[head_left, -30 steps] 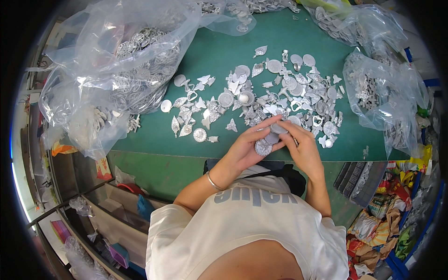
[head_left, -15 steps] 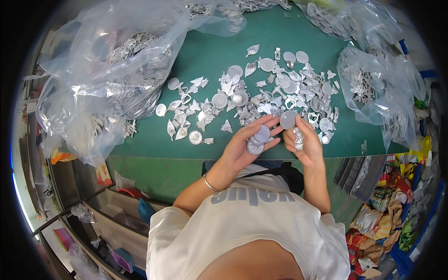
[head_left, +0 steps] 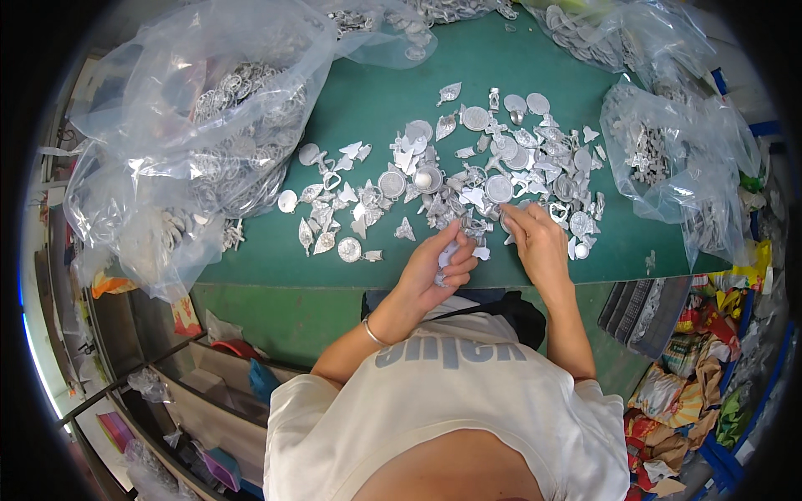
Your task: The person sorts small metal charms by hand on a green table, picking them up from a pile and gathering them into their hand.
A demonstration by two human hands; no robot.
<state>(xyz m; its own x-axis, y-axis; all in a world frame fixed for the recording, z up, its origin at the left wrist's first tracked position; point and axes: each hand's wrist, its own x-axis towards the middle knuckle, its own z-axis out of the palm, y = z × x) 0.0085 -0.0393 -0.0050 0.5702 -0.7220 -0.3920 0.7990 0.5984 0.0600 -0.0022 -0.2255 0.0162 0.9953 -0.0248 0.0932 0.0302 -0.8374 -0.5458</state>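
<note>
Many small silver-grey metal pieces, discs, leaf shapes and little figures, lie in a loose pile (head_left: 535, 154) on the green tabletop. My left hand (head_left: 436, 265) is closed over round metal medallions (head_left: 448, 253) at the table's near edge; the fingers partly hide them. My right hand (head_left: 539, 244) is at the near side of the pile, palm down, fingers drawn together. Just beyond its fingertips lies a round rimmed disc (head_left: 499, 189). Whatever those fingers pinch is hidden. Near my left hand lies a small winged-looking piece (head_left: 404, 228).
A large clear plastic bag (head_left: 242, 134) of metal pieces covers the table's left side. Another bag (head_left: 660, 159) with cross-shaped pieces stands at the right. More bags line the far edge. Drawers (head_left: 209, 376) are below left; crumpled packaging (head_left: 668, 392) and a dark crate (head_left: 643, 317) below right.
My right hand has turned over and moved to the pile; the disc and small figure no longer show in it. My left hand has curled from open-palmed to closed over the medallions.
</note>
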